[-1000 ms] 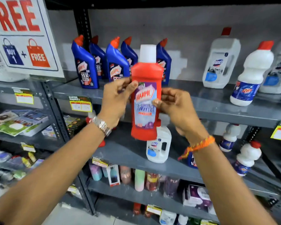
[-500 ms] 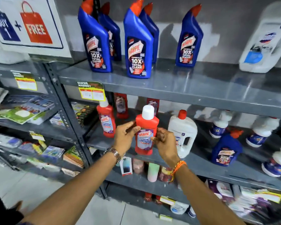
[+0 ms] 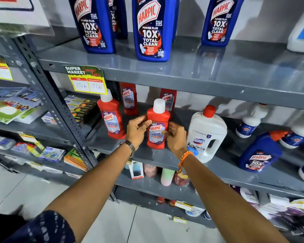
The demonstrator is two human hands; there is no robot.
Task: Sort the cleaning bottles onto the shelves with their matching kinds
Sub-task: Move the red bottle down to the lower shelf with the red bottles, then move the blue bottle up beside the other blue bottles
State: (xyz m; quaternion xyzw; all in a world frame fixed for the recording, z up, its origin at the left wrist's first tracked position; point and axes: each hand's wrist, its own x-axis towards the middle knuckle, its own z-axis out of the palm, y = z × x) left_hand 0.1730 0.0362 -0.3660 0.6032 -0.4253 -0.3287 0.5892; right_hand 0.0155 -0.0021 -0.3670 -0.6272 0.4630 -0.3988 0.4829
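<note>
A red Harpic bathroom cleaner bottle (image 3: 158, 125) with a white cap stands upright on the middle grey shelf (image 3: 147, 156). My left hand (image 3: 136, 130) grips its left side and my right hand (image 3: 175, 135) grips its right side. Another red bottle (image 3: 111, 116) stands to its left, and two more red bottles (image 3: 130, 99) stand behind at the back. A white Domex bottle (image 3: 206, 135) with a red cap stands just right of my right hand. Blue Harpic bottles (image 3: 152, 28) line the upper shelf (image 3: 200, 71).
A blue Harpic bottle (image 3: 260, 153) and small white bottles (image 3: 249, 122) stand further right on the middle shelf. A yellow price tag (image 3: 88, 81) hangs from the upper shelf's edge. Boxes and packets fill the left rack (image 3: 60, 109). Small items sit on the lower shelf (image 3: 165, 186).
Both hands brought the red bottle down from in front of the upper shelf to the middle shelf among the other red bottles. The camera moved closer and lower.
</note>
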